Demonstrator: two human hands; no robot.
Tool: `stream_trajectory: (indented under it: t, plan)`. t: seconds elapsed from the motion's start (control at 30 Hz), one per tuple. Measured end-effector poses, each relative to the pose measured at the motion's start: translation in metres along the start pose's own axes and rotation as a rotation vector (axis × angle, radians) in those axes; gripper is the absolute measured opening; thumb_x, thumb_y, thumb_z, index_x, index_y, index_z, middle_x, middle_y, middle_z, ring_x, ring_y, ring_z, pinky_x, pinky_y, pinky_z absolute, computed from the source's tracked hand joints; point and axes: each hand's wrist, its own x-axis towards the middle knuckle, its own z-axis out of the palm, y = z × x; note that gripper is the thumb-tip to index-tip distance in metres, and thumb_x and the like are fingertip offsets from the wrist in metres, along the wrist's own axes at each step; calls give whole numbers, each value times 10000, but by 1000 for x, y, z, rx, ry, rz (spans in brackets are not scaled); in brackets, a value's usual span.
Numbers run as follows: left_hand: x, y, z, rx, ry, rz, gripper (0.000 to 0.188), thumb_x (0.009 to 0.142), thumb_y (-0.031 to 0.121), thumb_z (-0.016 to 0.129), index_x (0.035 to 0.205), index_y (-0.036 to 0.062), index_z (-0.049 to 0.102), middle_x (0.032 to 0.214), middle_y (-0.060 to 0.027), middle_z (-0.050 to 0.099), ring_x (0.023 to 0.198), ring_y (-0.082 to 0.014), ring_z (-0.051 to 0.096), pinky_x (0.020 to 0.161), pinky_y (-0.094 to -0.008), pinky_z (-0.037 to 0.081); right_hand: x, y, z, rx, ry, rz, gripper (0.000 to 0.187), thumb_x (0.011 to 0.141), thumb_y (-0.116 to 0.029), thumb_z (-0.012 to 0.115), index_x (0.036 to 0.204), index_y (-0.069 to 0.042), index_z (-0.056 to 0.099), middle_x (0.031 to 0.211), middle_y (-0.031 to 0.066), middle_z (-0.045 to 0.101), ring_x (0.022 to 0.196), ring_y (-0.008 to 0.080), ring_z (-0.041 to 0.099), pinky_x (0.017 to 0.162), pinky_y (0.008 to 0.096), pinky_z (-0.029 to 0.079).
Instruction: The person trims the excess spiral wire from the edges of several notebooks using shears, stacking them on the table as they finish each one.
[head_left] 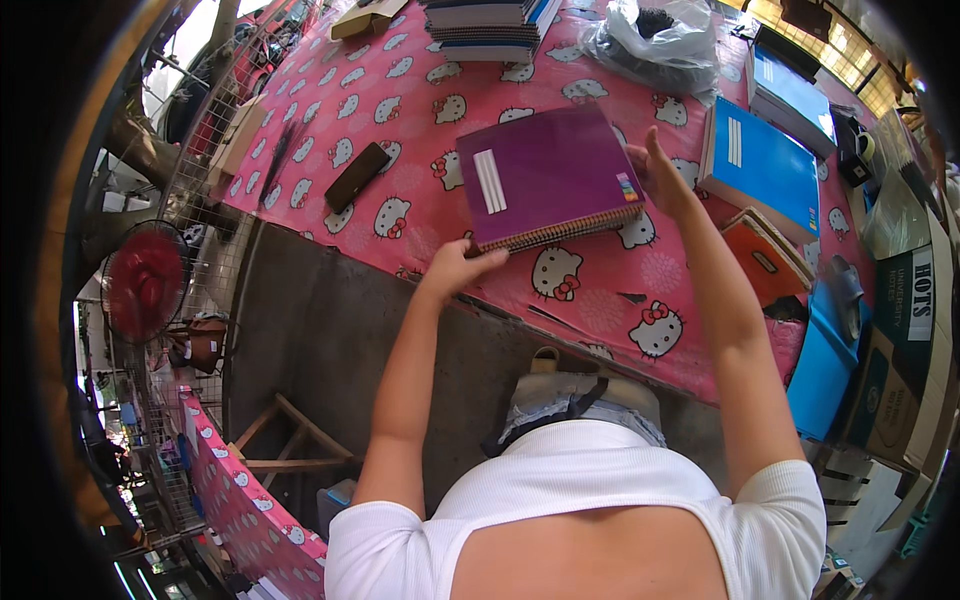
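A small stack of purple spiral notebooks (555,170) lies on the pink cartoon-cat tablecloth (390,130), its coiled edge toward me. At its near left corner, my left hand (462,268) grips the stack, with the thumb along the coiled side and the other fingers partly hidden. My right hand (662,178) stands upright at the stack's right edge, fingers stretched out and palm facing the notebooks. Whether that palm presses on the edge, I cannot tell. Left of the stack rests a dark phone-like rectangle (357,175).
Blue notebooks (762,165) and orange-red notebooks (755,255) lie on the right. Farther back are another notebook stack (490,25) and a clear plastic bag (655,50). A cardboard box (900,370) stands at the right, a red fan (147,282) at the left.
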Motion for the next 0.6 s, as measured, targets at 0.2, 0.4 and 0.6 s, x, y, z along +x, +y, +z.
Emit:
stream_trajectory:
  t: [0.2,0.4,0.6]
  plan:
    - [-33,-30,44,491,406,183,556,675,355,775,981,-83,623,935,-247,643,851,-358,631,755,-420,487,-84,-10,30,-668,113,-428,565,886,-454,563,1201,14,528,1166,166,586,1132,287,521,939,352,402]
    - [-25,-13,85,401,413,259,404,769,280,698,830,-114,629,820,-314,610,804,-446,605,737,-477,472,-251,41,-54,-1415,425,-238,718,751,-395,702,1321,-55,427,1386,180,385,1257,383,376,999,506,333]
    - [-19,21,149,416,412,210,451,802,327,669,773,-121,616,760,-314,603,774,-449,610,696,-469,469,-283,82,-82,-1500,648,-99,762,763,-400,671,1371,-83,337,1421,180,296,1305,382,295,962,647,275]
